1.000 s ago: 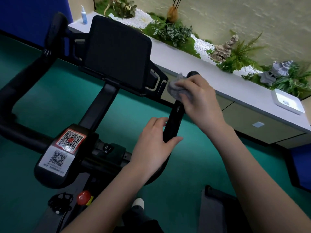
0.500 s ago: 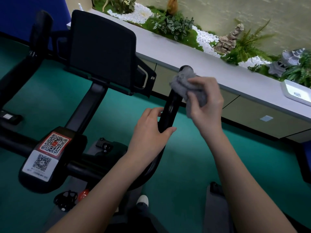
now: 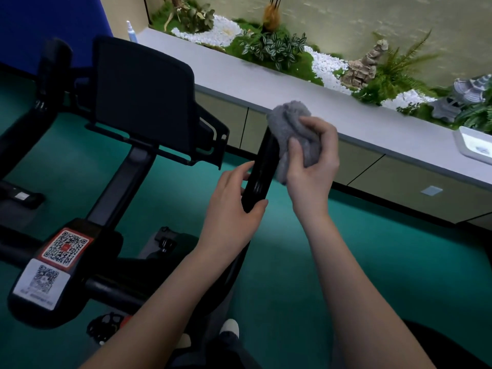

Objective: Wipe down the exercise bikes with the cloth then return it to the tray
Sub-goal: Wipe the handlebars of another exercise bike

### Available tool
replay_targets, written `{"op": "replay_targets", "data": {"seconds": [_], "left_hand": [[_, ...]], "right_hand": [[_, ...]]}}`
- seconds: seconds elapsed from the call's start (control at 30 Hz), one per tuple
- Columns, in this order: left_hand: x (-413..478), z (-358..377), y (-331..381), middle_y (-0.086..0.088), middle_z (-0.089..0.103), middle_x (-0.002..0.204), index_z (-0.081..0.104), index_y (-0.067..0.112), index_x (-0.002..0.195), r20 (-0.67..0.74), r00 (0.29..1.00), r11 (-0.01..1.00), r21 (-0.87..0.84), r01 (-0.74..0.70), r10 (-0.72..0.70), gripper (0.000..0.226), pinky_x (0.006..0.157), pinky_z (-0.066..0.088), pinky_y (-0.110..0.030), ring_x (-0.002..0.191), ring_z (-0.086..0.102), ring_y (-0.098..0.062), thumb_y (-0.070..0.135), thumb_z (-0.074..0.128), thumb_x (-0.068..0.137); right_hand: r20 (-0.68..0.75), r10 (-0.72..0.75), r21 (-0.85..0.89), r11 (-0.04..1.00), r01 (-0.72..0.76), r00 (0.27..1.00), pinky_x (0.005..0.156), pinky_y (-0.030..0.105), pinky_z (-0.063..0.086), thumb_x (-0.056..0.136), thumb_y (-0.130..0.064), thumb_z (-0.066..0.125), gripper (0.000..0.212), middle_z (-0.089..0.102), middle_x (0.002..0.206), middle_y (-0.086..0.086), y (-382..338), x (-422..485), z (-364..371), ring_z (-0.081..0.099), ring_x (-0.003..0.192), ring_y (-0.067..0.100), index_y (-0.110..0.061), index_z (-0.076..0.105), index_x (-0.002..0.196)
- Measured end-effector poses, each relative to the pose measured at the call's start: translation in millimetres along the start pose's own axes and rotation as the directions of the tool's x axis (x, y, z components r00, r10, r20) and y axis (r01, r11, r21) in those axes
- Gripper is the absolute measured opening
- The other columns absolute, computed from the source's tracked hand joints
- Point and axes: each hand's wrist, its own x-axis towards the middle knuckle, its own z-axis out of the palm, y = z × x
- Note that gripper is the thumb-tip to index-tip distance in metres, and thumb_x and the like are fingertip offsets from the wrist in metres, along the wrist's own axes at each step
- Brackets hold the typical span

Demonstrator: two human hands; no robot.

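Note:
A black exercise bike (image 3: 138,97) fills the left half of the view, with a dark screen panel and QR stickers on its stem. Its right handlebar grip (image 3: 259,171) rises at centre. My left hand (image 3: 234,209) grips the lower part of that grip. My right hand (image 3: 314,166) holds a bunched grey cloth (image 3: 290,129) against the grip's top end, covering its tip. A white tray (image 3: 472,143) sits on the grey counter at the far right edge.
A long grey counter (image 3: 266,83) runs diagonally behind the bike, backed by plants, white pebbles and stone ornaments. A small spray bottle (image 3: 131,31) stands at its left end. Green carpet (image 3: 372,262) lies below. My shoe (image 3: 229,327) shows near the bottom.
My right hand has lifted the cloth from the side of the grip up over its top end. My left hand stays on the lower grip. The view shifted slightly.

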Motion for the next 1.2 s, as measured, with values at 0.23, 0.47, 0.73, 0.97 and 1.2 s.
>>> {"op": "replay_targets", "data": {"seconds": [0.23, 0.47, 0.73, 0.97, 1.2], "left_hand": [[-0.3, 2.0, -2.3, 0.014, 0.05, 0.112, 0.045, 0.034, 0.131, -0.022, 0.999, 0.998, -0.056, 0.03, -0.031, 0.06, 0.081, 0.046, -0.019, 0.095, 0.051, 0.001, 0.016, 0.07, 0.08], [-0.7, -0.6, -1.8, 0.013, 0.051, 0.111, 0.046, 0.029, 0.133, -0.019, 1.0, 0.999, -0.044, 0.016, -0.016, 0.057, 0.078, 0.043, -0.011, 0.094, 0.051, -0.001, 0.014, 0.067, 0.082], [-1.1, -1.4, -1.7, 0.014, 0.051, 0.112, 0.046, 0.031, 0.134, 0.004, 0.999, 0.996, -0.076, 0.038, -0.037, 0.055, 0.076, 0.042, -0.004, 0.097, 0.049, 0.003, 0.014, 0.064, 0.085], [-1.3, -1.6, -2.5, 0.018, 0.05, 0.111, 0.046, 0.033, 0.133, 0.009, 0.999, 0.996, -0.088, 0.032, -0.032, 0.055, 0.076, 0.042, -0.005, 0.096, 0.049, 0.003, 0.014, 0.064, 0.085], [-1.7, -3.5, -1.9, 0.023, 0.048, 0.112, 0.044, 0.04, 0.132, 0.034, 0.999, 0.994, -0.096, 0.044, -0.041, 0.056, 0.077, 0.045, -0.009, 0.098, 0.049, 0.005, 0.017, 0.064, 0.085]], "right_hand": [[-0.14, 0.236, 0.225, 0.953, -0.201, 0.962, 0.098, 0.032, 0.045, 0.086, 0.008, 0.055, 0.031, 0.057, 0.107, -0.002, 1.0, -28.0, -4.0, 0.056, 0.105, 0.012, -0.011, 0.052, 0.109], [-0.157, 0.454, 0.343, 0.858, -0.383, 0.877, 0.097, 0.037, 0.045, 0.086, 0.003, 0.049, 0.034, 0.055, 0.11, 0.011, 1.6, -57.1, 18.3, 0.056, 0.104, 0.017, -0.026, 0.049, 0.105], [-0.154, 0.425, 0.409, 0.849, -0.334, 0.892, 0.1, 0.044, 0.047, 0.088, 0.004, 0.055, 0.028, 0.058, 0.113, 0.017, 13.5, 10.0, 17.3, 0.059, 0.108, 0.028, -0.012, 0.051, 0.11], [0.05, 0.495, 0.412, 0.781, -0.47, 0.867, 0.091, 0.028, 0.049, 0.092, 0.004, 0.053, 0.027, 0.062, 0.105, 0.005, 24.1, -28.5, 12.2, 0.061, 0.097, 0.011, -0.019, 0.056, 0.104], [0.268, 0.532, 0.358, 0.719, -0.596, 0.803, 0.085, 0.023, 0.051, 0.089, 0.003, 0.059, 0.028, 0.07, 0.1, -0.009, 32.3, -43.4, 1.5, 0.065, 0.098, 0.006, -0.023, 0.063, 0.101]]}}
